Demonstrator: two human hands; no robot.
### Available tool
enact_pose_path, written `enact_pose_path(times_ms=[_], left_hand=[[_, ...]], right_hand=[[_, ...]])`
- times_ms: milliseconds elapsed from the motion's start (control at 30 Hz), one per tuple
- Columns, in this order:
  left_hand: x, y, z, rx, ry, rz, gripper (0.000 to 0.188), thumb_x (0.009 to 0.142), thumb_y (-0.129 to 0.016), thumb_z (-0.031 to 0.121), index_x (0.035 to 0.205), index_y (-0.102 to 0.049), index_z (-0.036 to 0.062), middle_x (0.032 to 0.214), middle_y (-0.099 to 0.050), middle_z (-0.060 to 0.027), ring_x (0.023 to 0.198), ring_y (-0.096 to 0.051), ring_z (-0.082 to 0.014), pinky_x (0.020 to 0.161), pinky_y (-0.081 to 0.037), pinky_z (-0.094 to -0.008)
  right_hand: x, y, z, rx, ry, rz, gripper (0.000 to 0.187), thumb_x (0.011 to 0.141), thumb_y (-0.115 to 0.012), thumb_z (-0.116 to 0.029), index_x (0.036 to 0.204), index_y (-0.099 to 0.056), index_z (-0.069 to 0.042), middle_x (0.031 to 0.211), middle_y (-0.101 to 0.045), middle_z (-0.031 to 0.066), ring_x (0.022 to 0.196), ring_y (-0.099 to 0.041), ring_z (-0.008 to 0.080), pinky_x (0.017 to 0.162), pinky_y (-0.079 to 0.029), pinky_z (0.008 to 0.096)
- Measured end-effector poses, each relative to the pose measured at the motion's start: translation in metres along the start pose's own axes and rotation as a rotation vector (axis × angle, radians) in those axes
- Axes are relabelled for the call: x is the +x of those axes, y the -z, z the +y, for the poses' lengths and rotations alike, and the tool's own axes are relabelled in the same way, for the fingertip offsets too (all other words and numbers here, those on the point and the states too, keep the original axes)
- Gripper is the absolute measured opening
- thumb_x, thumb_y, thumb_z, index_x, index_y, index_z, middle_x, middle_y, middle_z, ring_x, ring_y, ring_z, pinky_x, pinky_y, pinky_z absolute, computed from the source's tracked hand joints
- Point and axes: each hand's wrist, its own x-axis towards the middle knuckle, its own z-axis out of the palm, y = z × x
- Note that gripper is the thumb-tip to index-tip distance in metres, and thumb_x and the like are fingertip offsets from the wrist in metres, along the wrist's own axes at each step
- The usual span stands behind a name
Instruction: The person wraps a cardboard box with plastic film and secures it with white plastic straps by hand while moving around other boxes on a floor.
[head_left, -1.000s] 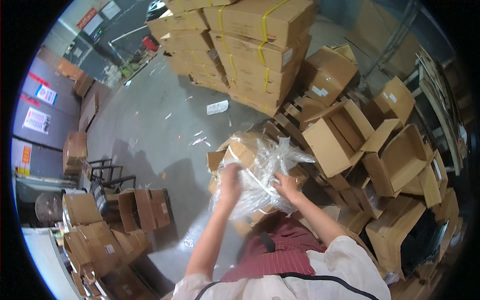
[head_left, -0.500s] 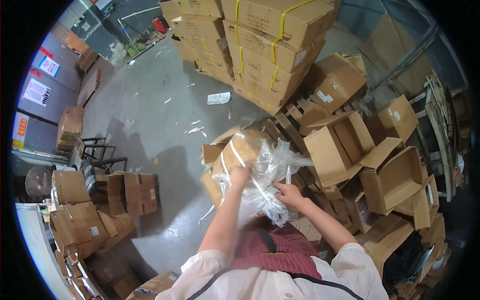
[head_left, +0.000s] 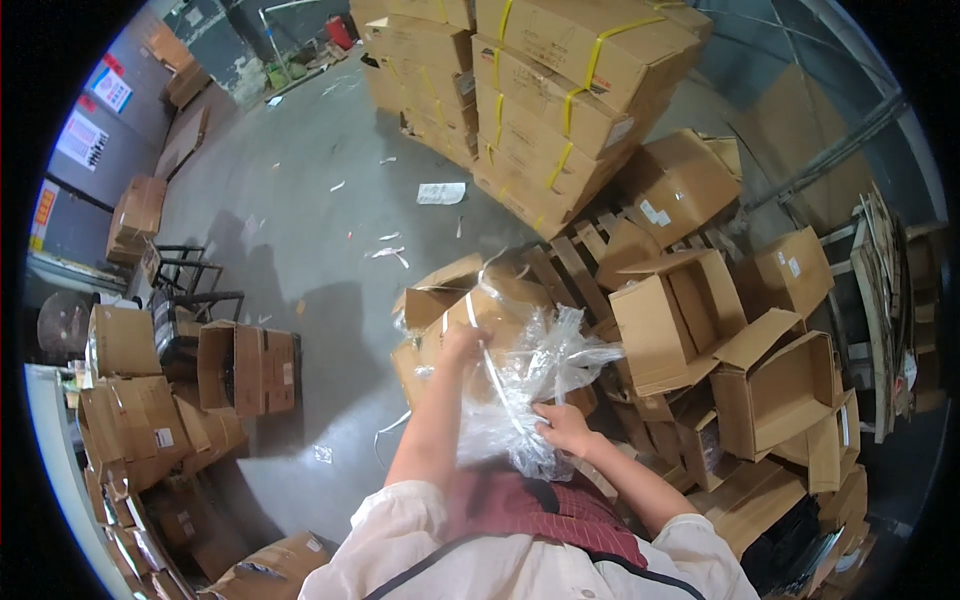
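In front of me is a cardboard box [head_left: 515, 303] with flaps sticking out and a white strap [head_left: 472, 308] across it. Crumpled clear plastic film [head_left: 520, 440] covers its near and right parts. My left hand [head_left: 462, 343] is closed on the white strap over the box top. My right hand [head_left: 563, 428] is closed on the film at the near right side, close to where the strap runs down. The film hides the lower part of the box, and the left fingertips are partly hidden.
Stacked cartons with yellow straps [head_left: 560, 110] stand ahead. Open empty boxes [head_left: 675, 320] lie heaped on the right, by a wooden pallet [head_left: 570, 265]. More cartons [head_left: 250, 368] and a black metal frame [head_left: 195, 285] are at left. Paper scraps [head_left: 441, 193] litter the floor.
The view has shifted slightly, so the surroundings sit a little lower. Both hands keep their grip on strap and film; the right hand sits slightly lower and nearer my body.
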Motion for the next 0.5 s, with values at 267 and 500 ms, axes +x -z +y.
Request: enact_pose_path(times_ms=[267,500], left_hand=[[0.018,-0.018,-0.032,0.454,-0.223,0.085,0.027,0.069,-0.069,0.013,0.090,-0.068,-0.0036,0.088,-0.068,-0.0241,0.083,-0.068,-0.0329,0.073,-0.053,-0.0405],[0.020,-0.008,-0.054,0.559,-0.294,0.231,0.030,0.064,-0.066,0.019,0.087,-0.072,0.0009,0.082,-0.068,-0.0234,0.083,-0.068,-0.0354,0.078,-0.054,-0.0406]], right_hand=[[0.004,-0.010,0.003,-0.069,0.083,-0.071,0.026,0.078,-0.057,-0.021,0.101,-0.061,-0.008,0.079,-0.064,0.0200,0.077,-0.063,0.0395,0.070,-0.049,0.0492],[0.021,0.022,-0.053,-0.317,0.062,-0.234,0.025,0.077,-0.058,-0.020,0.098,-0.063,-0.007,0.080,-0.065,0.0179,0.076,-0.064,0.0367,0.069,-0.050,0.0479]])
